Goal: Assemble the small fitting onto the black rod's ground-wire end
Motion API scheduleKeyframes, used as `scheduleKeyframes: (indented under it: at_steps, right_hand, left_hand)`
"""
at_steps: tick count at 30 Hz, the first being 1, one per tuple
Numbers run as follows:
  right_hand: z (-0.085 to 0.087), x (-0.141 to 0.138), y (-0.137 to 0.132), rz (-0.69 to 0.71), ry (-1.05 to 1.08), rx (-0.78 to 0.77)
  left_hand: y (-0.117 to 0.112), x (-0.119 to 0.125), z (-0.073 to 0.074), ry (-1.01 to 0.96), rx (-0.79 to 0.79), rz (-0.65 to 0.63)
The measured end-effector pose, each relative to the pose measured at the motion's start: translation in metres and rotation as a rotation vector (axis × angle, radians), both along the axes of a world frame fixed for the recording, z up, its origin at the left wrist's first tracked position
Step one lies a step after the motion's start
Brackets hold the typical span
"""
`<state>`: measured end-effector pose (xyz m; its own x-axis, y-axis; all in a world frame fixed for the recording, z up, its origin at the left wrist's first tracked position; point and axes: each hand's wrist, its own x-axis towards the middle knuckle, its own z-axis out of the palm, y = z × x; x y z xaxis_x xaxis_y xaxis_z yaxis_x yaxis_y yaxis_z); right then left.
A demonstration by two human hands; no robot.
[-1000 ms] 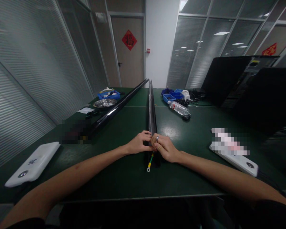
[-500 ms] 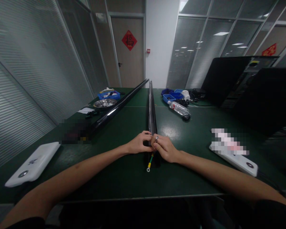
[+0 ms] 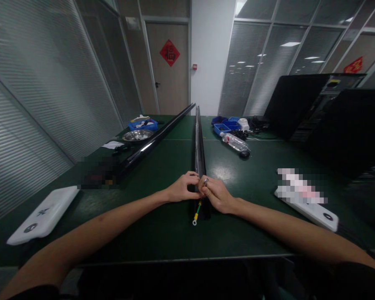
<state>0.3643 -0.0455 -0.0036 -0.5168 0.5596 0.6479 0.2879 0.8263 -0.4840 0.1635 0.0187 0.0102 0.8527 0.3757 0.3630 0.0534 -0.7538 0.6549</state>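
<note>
A long black channel-shaped rail (image 3: 200,150) lies lengthwise on the table, its near end under both hands. My left hand (image 3: 183,186) curls in a C shape round the rail's left side, fingertips on top and thumb nearer me. My right hand (image 3: 217,195), a ring on one finger, is closed over the rail beside it, and the two hands meet fingertip to fingertip. What the right fingers pinch is hidden. From beneath them a short green wire (image 3: 197,213) with yellow sleeves comes out towards me, ending in a metal ring terminal (image 3: 194,223).
A second black rail (image 3: 156,142) slants across the green table (image 3: 162,233). On the left are a metal bowl (image 3: 137,135), a blue tray (image 3: 143,125) and a white device (image 3: 43,214). Blue bins (image 3: 221,129), a plastic bottle (image 3: 236,143) and another white device (image 3: 315,214) are on the right.
Almost nothing differs. My fingers have shifted only very slightly on the rail, and the wire with its ring terminal lies in the same place.
</note>
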Motion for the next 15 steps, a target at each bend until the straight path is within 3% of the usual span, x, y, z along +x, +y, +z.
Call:
scheduleKeyframes:
  at_steps: [15]
  right_hand:
    - [0.0051,0.0054,0.0043,0.098,0.03,-0.094]
  left_hand:
    - [0.0018,-0.0004,-0.0012,0.008,-0.003,-0.025]
